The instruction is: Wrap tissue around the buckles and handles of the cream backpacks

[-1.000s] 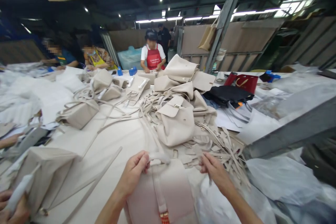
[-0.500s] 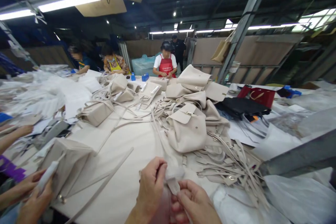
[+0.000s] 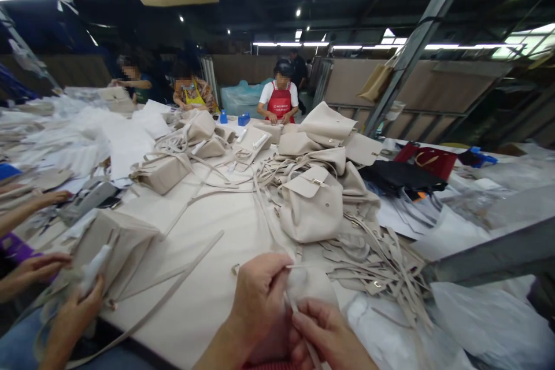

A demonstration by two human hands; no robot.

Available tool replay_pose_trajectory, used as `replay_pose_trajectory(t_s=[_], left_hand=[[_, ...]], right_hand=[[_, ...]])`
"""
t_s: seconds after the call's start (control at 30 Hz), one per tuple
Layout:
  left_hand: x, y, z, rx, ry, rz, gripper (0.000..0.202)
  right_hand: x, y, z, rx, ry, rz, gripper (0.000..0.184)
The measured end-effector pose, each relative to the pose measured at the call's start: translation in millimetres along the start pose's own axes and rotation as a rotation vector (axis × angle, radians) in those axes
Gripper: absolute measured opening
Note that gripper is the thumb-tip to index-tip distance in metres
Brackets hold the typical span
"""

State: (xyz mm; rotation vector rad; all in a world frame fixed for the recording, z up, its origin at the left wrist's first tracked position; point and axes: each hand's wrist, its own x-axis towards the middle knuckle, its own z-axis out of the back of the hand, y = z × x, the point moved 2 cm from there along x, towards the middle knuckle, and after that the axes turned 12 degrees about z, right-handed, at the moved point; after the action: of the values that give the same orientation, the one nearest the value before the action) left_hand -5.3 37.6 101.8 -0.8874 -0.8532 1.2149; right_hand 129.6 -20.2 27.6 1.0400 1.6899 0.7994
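My left hand [image 3: 262,295] is closed in a pinch on a thin pale strap [image 3: 291,302] low in the middle of the head view. My right hand [image 3: 325,329] grips the same beige strap, which runs down past its fingers. White soft wrapping [image 3: 306,283] lies right behind the fingertips; whether it is joined to the strap I cannot tell. Just beyond, a beige flap handbag [image 3: 310,211] with a metal clasp leans on a heap of similar bags. To the right of my hands is a pile of loose beige straps [image 3: 373,269] with buckles.
At the left, a co-worker's hands [image 3: 80,300] hold a white tube-like piece beside a beige bag [image 3: 117,248]. White sheets [image 3: 117,139] cover the far left. A black bag [image 3: 401,176], a red bag [image 3: 433,162] and a metal beam [image 3: 489,254] stand right. Several people work across the table.
My hands have turned the strap, so its broad end no longer faces me, and my left hand has risen slightly. The co-worker's left hand has come off the white piece. The view has shifted slightly.
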Motion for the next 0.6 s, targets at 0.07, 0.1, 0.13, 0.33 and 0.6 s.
replay_pose_trajectory(t_s=[0.07,0.1,0.13,0.33,0.6], left_hand=[[-11.3,-4.4,-0.9,0.051,0.105,-0.092,0.024],[-16.3,-3.2,-1.4,0.061,0.148,-0.094,0.025],[-20.7,-0.2,-1.4,0.052,0.167,-0.068,0.024],[-33.9,27.3,-2.4,-0.253,0.108,0.32,0.017],[-47.3,40.6,-21.8,-0.883,0.178,0.742,0.041]], right_hand=[[-9.6,-4.6,5.8,-0.053,0.03,-0.02,0.052],[-13.6,-4.5,6.7,-0.056,0.042,-0.014,0.05],[-16.8,-2.7,6.2,-0.05,0.056,0.001,0.047],[-16.6,21.1,0.6,-0.134,0.106,0.186,0.021],[-3.0,22.4,-2.0,-0.002,-0.009,0.034,0.041]])
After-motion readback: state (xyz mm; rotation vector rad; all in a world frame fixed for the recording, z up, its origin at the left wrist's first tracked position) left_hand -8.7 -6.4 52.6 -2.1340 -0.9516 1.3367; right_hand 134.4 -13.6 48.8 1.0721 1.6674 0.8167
